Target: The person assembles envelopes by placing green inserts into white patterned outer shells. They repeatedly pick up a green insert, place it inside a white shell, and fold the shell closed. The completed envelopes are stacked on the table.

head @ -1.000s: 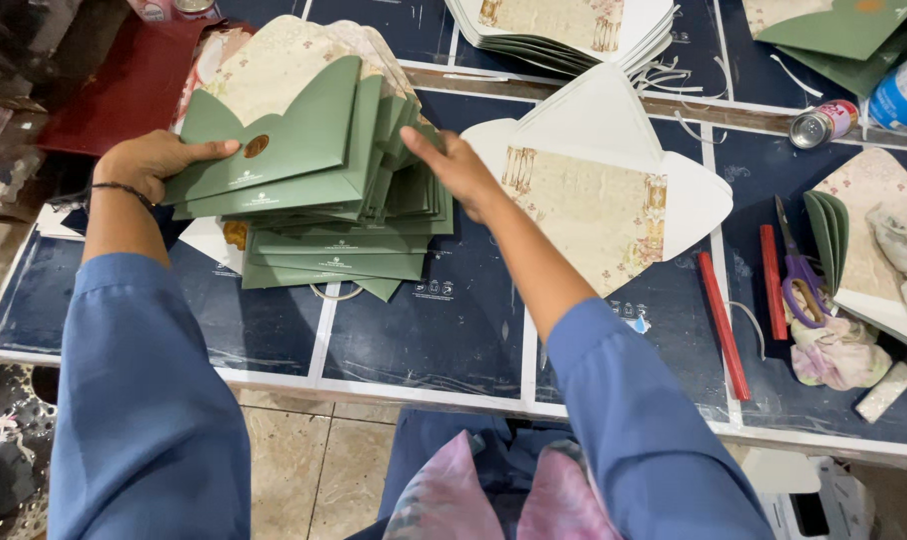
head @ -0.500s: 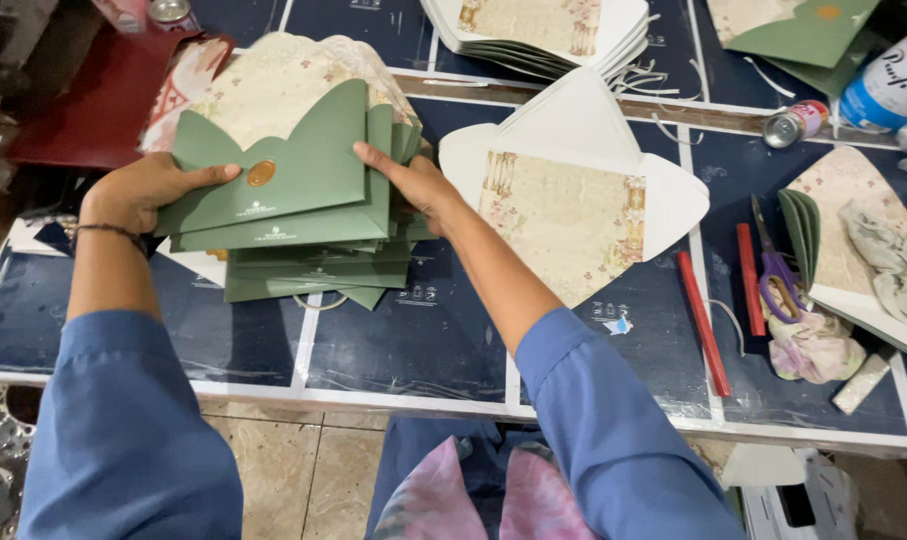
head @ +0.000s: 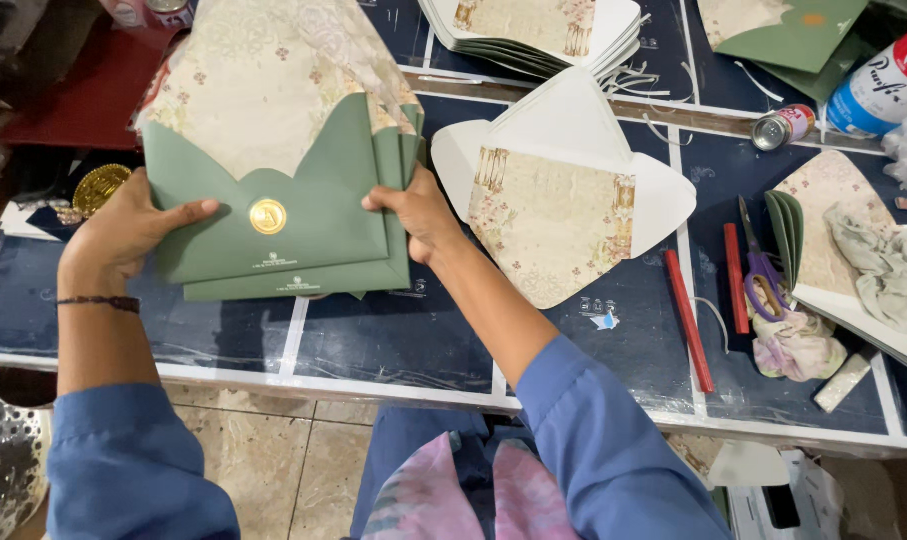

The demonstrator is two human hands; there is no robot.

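Left hand: the left hand [head: 124, 235] grips the left edge of a stack of green envelopes [head: 274, 220], thumb laid across the front, fingers behind.
Right hand: the right hand [head: 419, 212] clasps the right edge of the same stack, fingers curled round it.
Stack: held up between both hands, clear of the table [head: 394, 340], front envelope facing the camera with a gold seal [head: 268, 216] near its middle and cream patterned flaps fanned open above.
Change: a second ago the envelopes lay spread in a loose, slanted pile on the table under both hands; half a second ago they were drawn closer together; now they are squared into one bundle and lifted.
Just right of the hands: an open white envelope [head: 564, 200] lies flat, its cream patterned lining showing.
Far edge: a pile of white envelopes [head: 544, 35].
Further right: two red sticks [head: 689, 320], purple-handled scissors [head: 759, 265], a crumpled cloth [head: 879, 260], a small can [head: 784, 127].
Left side: a gold disc [head: 101, 187] beside the left hand.
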